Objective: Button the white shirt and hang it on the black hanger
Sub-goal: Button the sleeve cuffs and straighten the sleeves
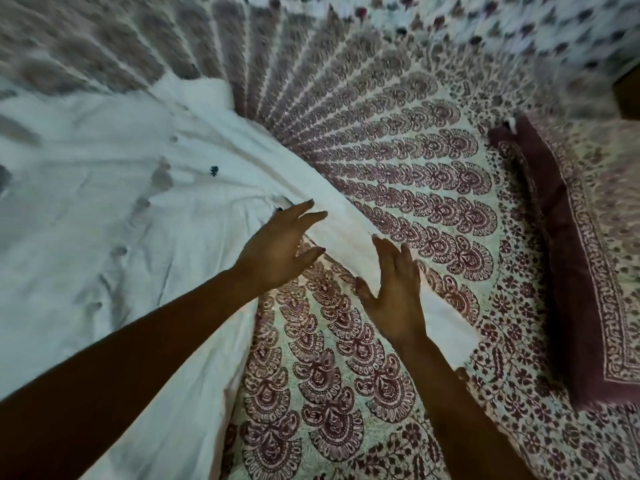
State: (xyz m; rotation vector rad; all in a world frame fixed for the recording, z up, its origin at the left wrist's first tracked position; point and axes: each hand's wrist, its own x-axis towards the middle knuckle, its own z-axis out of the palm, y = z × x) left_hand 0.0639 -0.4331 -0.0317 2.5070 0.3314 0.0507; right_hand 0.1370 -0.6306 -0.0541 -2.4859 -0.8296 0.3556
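A printed bedspread [381,150] covers the bed beneath and around the right hand [393,292]. Its cream ground carries rows of maroon feather-shaped motifs fanning outward in curved bands. They pass between the right hand and the left hand [277,251] and run on beyond both. To the right of the right hand, the pattern gives way to a border of small maroon flowers and vines. Farther right lies a flat cushion or folded cloth [547,209] in matching print with a broad maroon edge. Well beyond both hands, toward the far right, a paler floral fabric [519,22] shows, blurred. A dark brown shape [628,95] sits at the right edge, too cropped to identify.
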